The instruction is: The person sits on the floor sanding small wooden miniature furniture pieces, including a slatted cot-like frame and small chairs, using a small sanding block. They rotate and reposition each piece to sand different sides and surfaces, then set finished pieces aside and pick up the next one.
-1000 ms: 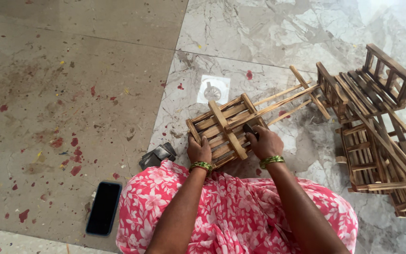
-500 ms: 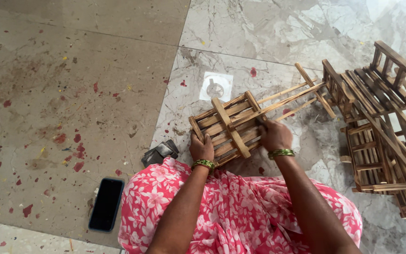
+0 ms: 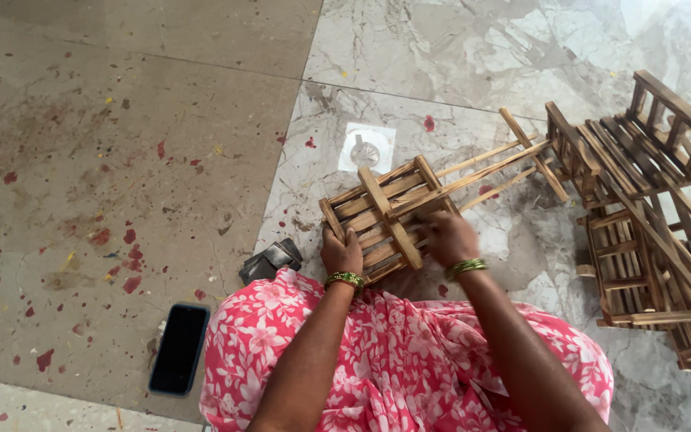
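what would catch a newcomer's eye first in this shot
Probably the slatted wooden rack at the centre, gripped at its near end by the left hand and the right hand, with long sticks jutting out to the right. Next, the bright pink flowered cloth over the person's lap at the bottom. Then the pile of similar wooden frames at the right edge and the dark phone lying on the floor at lower left.

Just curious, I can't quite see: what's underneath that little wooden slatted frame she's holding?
Under the wooden frame lie pale marble floor and the edge of the pink floral cloth over her lap. Both hands, left and right, grip its near end. The frame hides whatever lies directly beneath it.
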The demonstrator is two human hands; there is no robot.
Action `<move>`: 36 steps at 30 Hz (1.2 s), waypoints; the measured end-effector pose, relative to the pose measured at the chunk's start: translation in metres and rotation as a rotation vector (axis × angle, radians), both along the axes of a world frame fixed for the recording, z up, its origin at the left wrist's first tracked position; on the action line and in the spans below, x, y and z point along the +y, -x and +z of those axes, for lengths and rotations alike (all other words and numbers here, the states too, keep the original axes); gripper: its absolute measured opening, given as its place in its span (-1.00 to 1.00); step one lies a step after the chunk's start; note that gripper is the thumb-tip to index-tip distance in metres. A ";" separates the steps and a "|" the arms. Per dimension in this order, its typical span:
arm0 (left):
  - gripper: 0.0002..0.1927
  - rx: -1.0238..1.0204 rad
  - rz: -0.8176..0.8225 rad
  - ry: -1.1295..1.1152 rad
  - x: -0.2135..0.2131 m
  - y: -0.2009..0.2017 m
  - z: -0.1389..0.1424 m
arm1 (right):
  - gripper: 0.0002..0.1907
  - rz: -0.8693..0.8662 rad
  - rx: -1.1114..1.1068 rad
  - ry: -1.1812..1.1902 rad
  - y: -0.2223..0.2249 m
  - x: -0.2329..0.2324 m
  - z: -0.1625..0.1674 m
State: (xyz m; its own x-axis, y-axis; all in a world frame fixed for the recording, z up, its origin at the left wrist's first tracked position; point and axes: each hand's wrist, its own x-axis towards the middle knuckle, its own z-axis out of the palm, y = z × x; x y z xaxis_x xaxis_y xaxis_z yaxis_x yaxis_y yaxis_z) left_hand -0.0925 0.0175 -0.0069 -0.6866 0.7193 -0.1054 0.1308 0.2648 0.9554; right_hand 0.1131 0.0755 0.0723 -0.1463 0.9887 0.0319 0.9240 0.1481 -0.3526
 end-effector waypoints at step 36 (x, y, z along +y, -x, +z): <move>-0.56 -0.001 -0.015 -0.031 -0.003 0.001 0.006 | -0.84 -0.016 0.041 0.006 0.004 -0.008 -0.003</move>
State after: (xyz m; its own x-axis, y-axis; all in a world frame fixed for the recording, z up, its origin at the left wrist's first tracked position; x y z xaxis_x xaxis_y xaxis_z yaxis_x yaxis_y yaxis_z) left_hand -0.0939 0.0146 -0.0010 -0.6755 0.7326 -0.0836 0.1334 0.2330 0.9633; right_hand 0.1091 0.0675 0.0692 -0.1293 0.9911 0.0312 0.9110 0.1311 -0.3910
